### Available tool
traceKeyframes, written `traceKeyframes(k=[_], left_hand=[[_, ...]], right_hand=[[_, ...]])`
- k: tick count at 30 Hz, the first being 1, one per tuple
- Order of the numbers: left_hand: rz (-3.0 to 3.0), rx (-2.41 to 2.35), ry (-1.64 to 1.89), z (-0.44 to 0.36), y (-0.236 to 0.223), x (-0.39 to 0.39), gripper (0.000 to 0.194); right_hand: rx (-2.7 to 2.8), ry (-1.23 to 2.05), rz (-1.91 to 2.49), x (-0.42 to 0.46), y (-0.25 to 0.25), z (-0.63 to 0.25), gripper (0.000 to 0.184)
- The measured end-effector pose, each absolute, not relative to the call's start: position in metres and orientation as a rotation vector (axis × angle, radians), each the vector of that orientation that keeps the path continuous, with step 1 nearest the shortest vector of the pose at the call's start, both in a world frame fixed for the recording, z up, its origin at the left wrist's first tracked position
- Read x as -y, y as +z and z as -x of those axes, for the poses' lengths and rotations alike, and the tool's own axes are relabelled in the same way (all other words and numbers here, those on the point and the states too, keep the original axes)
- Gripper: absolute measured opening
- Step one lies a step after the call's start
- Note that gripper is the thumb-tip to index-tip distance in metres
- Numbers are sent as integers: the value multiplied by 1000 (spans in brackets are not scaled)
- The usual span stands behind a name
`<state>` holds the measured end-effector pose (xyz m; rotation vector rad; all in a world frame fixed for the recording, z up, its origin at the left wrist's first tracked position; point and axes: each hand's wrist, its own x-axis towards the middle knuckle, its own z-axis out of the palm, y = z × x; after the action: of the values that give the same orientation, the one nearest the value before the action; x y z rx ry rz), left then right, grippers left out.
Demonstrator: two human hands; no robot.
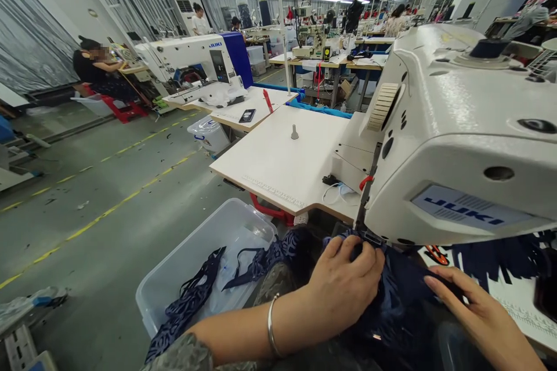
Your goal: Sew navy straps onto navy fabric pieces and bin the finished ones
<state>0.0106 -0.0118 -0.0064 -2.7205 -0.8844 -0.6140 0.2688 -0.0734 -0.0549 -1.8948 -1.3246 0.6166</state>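
Dark navy fabric (pixel 395 290) hangs under the head of a white sewing machine (pixel 470 145). Close by the needle area, my left hand (pixel 348 278) has its fingers curled down onto the fabric. My right hand (pixel 470 301) is farther right, with the fabric's edge pinched between thumb and fingers. Patterned navy garment pieces (pixel 191 295) trail over a clear plastic bin (pixel 174 243) to the left. The fingertips of my left hand are partly hidden in the cloth.
A white worktable (pixel 278 151) with a small grey peg (pixel 295 132) extends beyond the machine. Navy cut strips (pixel 500 258) lie on the table at right. Another sewing machine (pixel 187 55) and a phone (pixel 248 116) stand farther back. A seated person (pixel 98 69) is at far left.
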Motion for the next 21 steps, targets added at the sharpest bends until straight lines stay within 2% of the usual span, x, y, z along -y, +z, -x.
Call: traceKeyframes(k=[3,7,10,12,15,18,21], left_hand=[[2775,874,-646,-9,-6,10,45],[2811,866,-772,-10,-12,11,90],[2792,850,-814,-12,-17,14,105],[2778,854,-746,-13,-16,17,104],[2806,864,-545,-13,-10,19,92],[2858,873,-418,-13,-2,21,80],[2908,866,-343,-12,2,23,83]], right_hand=[[1276,605,1984,90,-58,-291,44],[1282,641,2012,104,-52,-306,44],[1289,768,2039,110,-42,-306,47],[1274,897,2052,113,-39,-304,50],[1201,1018,1988,118,-43,-304,50],[1025,963,1890,122,-54,-306,43],[780,990,1761,121,-59,-304,35]])
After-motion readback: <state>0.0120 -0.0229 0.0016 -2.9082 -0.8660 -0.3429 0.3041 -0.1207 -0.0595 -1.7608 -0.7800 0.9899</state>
